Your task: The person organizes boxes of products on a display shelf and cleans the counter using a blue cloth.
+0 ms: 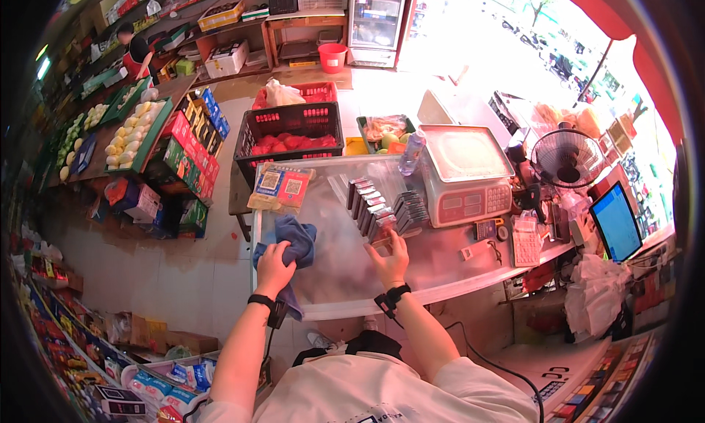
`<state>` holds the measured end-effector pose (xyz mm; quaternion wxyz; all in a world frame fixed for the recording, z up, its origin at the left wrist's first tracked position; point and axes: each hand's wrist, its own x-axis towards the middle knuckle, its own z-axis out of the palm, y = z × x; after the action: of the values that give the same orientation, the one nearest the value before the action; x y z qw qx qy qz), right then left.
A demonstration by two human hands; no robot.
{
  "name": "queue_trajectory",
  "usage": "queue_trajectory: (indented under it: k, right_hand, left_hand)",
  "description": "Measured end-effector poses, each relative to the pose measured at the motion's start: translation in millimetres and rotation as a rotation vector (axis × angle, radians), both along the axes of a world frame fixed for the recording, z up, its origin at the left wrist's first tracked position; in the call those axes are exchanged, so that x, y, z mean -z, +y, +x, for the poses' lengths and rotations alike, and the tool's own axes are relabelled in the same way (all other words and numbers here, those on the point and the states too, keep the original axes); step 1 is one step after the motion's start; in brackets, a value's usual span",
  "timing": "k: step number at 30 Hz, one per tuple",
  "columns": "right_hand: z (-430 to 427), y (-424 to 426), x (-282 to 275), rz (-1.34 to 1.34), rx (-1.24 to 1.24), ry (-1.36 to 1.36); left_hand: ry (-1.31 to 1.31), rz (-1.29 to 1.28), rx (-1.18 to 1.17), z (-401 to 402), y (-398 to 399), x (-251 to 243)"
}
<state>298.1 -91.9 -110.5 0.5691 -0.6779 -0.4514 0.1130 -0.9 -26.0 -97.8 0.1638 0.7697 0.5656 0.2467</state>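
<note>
My left hand (276, 266) grips a blue cloth (297, 238) at the left end of the glass-topped counter (330, 280); part of the cloth hangs over the front edge. My right hand (391, 258) is by the near end of a rack of small dark boxes (370, 208), fingertips at the boxes; whether it grips one cannot be told. A second row of dark packets (410, 211) stands to the right of it. Behind my left hand lies a worn card sign with printed codes (282, 189). A white weighing scale (465, 186) and a plastic bottle (412, 153) stand beyond the rack.
A calculator (526, 244), a box cutter-like small item, a desk fan (568, 156) and a monitor (616, 222) are on the right. Beyond the counter stand a black crate (289, 117) and a fruit stand (148, 131). Another person (136, 54) is at the far left. A cable runs beside my right arm.
</note>
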Motion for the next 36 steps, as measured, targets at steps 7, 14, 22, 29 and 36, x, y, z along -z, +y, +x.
queue_trajectory:
  k: [7, 14, 22, 29, 36]
  right_hand:
    - [-15.6, 31.7, 15.7, -0.171, 0.099, -0.253]
    - [-16.0, 50.0, 23.9, -0.306, 0.141, -0.381]
    - [16.3, 12.1, 13.1, -0.515, 0.095, -0.257]
    - [77.8, 10.0, -1.0, -0.376, 0.397, -0.369]
    - [104.1, 6.0, 21.5, -0.353, 0.267, -0.206]
  left_hand:
    - [-0.075, 0.002, -0.013, -3.7, -4.3, 2.6]
    - [-0.122, -0.03, -0.012, -5.3, 2.5, 8.7]
    - [-0.132, -0.024, -0.013, -1.0, 3.0, 10.9]
    - [-0.14, -0.013, -0.008, 1.7, 6.2, 11.1]
    - [-0.134, 0.013, -0.022, 1.3, 5.3, 9.8]
